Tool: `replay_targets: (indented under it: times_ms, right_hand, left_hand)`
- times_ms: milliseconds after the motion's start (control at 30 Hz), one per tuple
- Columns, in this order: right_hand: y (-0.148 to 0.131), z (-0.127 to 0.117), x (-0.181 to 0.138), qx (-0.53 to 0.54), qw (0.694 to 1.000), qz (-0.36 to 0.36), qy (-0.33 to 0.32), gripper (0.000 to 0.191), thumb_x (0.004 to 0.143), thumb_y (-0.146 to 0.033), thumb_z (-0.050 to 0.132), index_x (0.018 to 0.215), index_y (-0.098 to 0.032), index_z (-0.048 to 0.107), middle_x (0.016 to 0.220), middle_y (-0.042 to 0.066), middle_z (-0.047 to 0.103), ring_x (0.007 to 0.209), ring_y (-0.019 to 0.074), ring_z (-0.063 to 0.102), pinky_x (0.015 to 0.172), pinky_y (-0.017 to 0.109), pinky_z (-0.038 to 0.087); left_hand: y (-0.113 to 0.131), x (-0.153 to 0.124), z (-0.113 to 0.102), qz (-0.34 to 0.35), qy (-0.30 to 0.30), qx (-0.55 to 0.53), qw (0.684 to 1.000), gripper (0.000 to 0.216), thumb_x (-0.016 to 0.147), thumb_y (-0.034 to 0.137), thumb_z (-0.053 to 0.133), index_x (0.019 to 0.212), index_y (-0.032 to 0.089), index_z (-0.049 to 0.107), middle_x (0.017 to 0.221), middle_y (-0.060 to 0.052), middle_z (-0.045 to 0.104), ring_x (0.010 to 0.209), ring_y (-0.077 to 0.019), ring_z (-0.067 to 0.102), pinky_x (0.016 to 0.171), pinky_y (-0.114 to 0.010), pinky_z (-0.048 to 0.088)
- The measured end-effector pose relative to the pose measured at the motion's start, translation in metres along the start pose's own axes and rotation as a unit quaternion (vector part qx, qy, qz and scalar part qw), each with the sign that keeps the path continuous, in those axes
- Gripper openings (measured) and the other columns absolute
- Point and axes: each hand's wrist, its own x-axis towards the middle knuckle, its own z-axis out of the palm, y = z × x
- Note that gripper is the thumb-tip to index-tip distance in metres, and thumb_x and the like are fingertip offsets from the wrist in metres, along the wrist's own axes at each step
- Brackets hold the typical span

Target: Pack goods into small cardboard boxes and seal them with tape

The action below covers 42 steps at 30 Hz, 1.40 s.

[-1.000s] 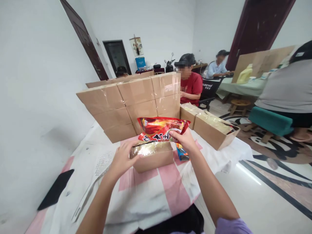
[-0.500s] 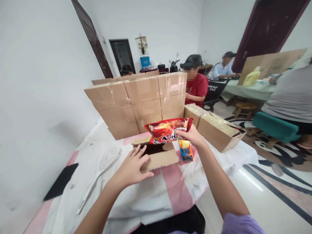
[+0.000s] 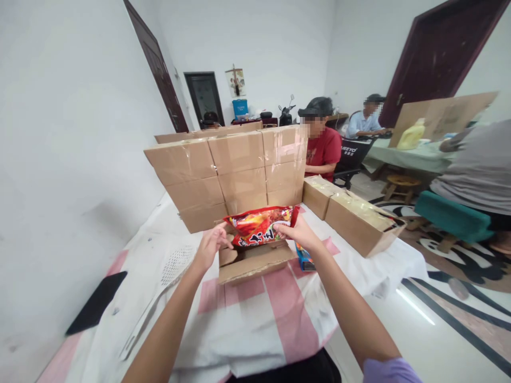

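Observation:
A red snack packet (image 3: pixel 258 226) hangs over a small open cardboard box (image 3: pixel 255 261) in the middle of the table. My right hand (image 3: pixel 297 233) pinches the packet's right edge. My left hand (image 3: pixel 211 246) has its fingers on the packet's left end, beside the box's left flap. The box's flaps stand open and its inside is mostly hidden by the packet. A blue and orange tape dispenser (image 3: pixel 304 256) lies just right of the box, partly behind my right wrist.
A wall of taped cartons (image 3: pixel 235 170) stands behind the box, two more cartons (image 3: pixel 355 215) at the right. A white fly swatter (image 3: pixel 159 287) and a black phone (image 3: pixel 96 302) lie left on the pink-and-white cloth (image 3: pixel 255 319). Other people sit beyond.
My left hand left the box's front and rose to the packet's left end. The packet came down closer to the open box.

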Motion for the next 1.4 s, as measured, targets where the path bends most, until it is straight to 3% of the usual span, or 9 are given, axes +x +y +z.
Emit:
replay_targets:
  times_ms: [100, 267, 433, 633, 800, 1000, 1200, 1300, 1400]
  right_hand:
    - [0.002, 0.015, 0.010, -0.036, 0.998, -0.023, -0.053, 0.034, 0.075, -0.040, 0.077, 0.096, -0.015, 0.066, 0.085, 0.005, 0.072, 0.073, 0.0177, 0.066, 0.066, 0.029, 0.054]
    - [0.005, 0.038, 0.024, -0.055, 0.984, -0.023, -0.168, 0.031, 0.080, -0.038, 0.071, 0.101, -0.014, 0.067, 0.087, 0.004, 0.071, 0.074, 0.0164, 0.064, 0.064, 0.026, 0.051]
    - [0.014, 0.045, 0.038, -0.184, 0.950, -0.027, -0.249, 0.026, 0.084, -0.036, 0.069, 0.099, -0.015, 0.068, 0.088, 0.003, 0.071, 0.077, 0.0159, 0.064, 0.066, 0.025, 0.050]
    - [0.022, 0.058, 0.049, -0.394, 0.899, -0.056, -0.182, 0.037, 0.072, -0.031, 0.084, 0.100, -0.014, 0.068, 0.104, 0.011, 0.069, 0.101, 0.0251, 0.060, 0.087, 0.034, 0.046]
    - [0.018, 0.052, 0.045, -0.521, 0.848, -0.094, 0.001, 0.064, 0.065, -0.047, 0.089, 0.111, -0.012, 0.061, 0.117, 0.017, 0.063, 0.113, 0.0337, 0.050, 0.096, 0.046, 0.038]
    - [0.034, 0.015, 0.045, -0.346, 0.937, -0.057, 0.013, 0.035, 0.077, -0.037, 0.079, 0.103, -0.017, 0.066, 0.110, 0.012, 0.067, 0.109, 0.0305, 0.057, 0.097, 0.047, 0.040]
    - [0.061, -0.010, 0.018, -0.196, 0.976, -0.078, -0.057, 0.030, 0.097, -0.039, 0.048, 0.109, -0.023, 0.070, 0.125, 0.007, 0.068, 0.113, 0.0232, 0.064, 0.094, 0.036, 0.050]
    - [0.070, -0.013, 0.001, -0.091, 0.986, -0.100, -0.102, 0.030, 0.096, -0.036, 0.047, 0.110, -0.026, 0.072, 0.142, 0.006, 0.060, 0.134, 0.0259, 0.053, 0.109, 0.042, 0.042]
    - [0.076, -0.011, -0.007, -0.073, 0.983, -0.118, -0.122, 0.030, 0.093, -0.036, 0.058, 0.120, -0.029, 0.070, 0.149, 0.006, 0.053, 0.141, 0.0268, 0.046, 0.116, 0.045, 0.034]
  left_hand:
    - [-0.012, 0.002, 0.001, 0.014, 0.072, -0.022, 0.997, 0.062, 0.086, 0.079, 0.036, 0.084, 0.020, 0.053, 0.062, -0.004, 0.065, 0.047, -0.0147, 0.055, 0.042, -0.022, 0.020]
    - [-0.018, -0.006, -0.005, 0.055, 0.164, 0.005, 0.985, 0.053, 0.093, 0.067, 0.039, 0.105, 0.021, 0.061, 0.093, -0.008, 0.073, 0.072, -0.0173, 0.065, 0.055, -0.024, 0.041]
    - [-0.021, -0.016, -0.015, 0.070, 0.164, 0.087, 0.980, 0.031, 0.086, 0.049, 0.062, 0.080, 0.019, 0.071, 0.086, -0.007, 0.072, 0.083, -0.0211, 0.066, 0.075, -0.030, 0.050]
    - [-0.021, -0.016, -0.021, 0.068, 0.128, 0.174, 0.974, 0.020, 0.076, 0.044, 0.073, 0.081, 0.025, 0.075, 0.082, -0.003, 0.074, 0.080, -0.0233, 0.067, 0.074, -0.031, 0.048]
    - [-0.002, -0.003, -0.021, 0.018, -0.004, 0.410, 0.912, 0.035, 0.070, 0.053, 0.078, 0.100, 0.036, 0.076, 0.092, 0.001, 0.080, 0.086, -0.0276, 0.072, 0.065, -0.029, 0.043]
    - [0.020, 0.018, -0.014, 0.022, -0.166, 0.520, 0.837, 0.018, 0.083, 0.044, 0.067, 0.088, 0.033, 0.080, 0.091, -0.003, 0.080, 0.079, -0.0245, 0.071, 0.062, -0.028, 0.037]
    - [0.018, 0.023, 0.000, 0.041, -0.230, 0.520, 0.821, 0.024, 0.085, 0.024, 0.059, 0.070, 0.028, 0.078, 0.074, -0.004, 0.077, 0.068, -0.0223, 0.068, 0.063, -0.030, 0.040]
    - [0.020, 0.017, -0.005, 0.070, -0.183, 0.515, 0.835, 0.030, 0.095, 0.030, 0.049, 0.094, 0.029, 0.079, 0.103, -0.004, 0.079, 0.094, -0.0244, 0.070, 0.079, -0.033, 0.046]
    - [0.023, 0.013, -0.016, 0.156, -0.001, 0.507, 0.848, 0.037, 0.099, 0.041, 0.045, 0.120, 0.026, 0.072, 0.137, -0.006, 0.065, 0.126, -0.0291, 0.056, 0.103, -0.042, 0.042]
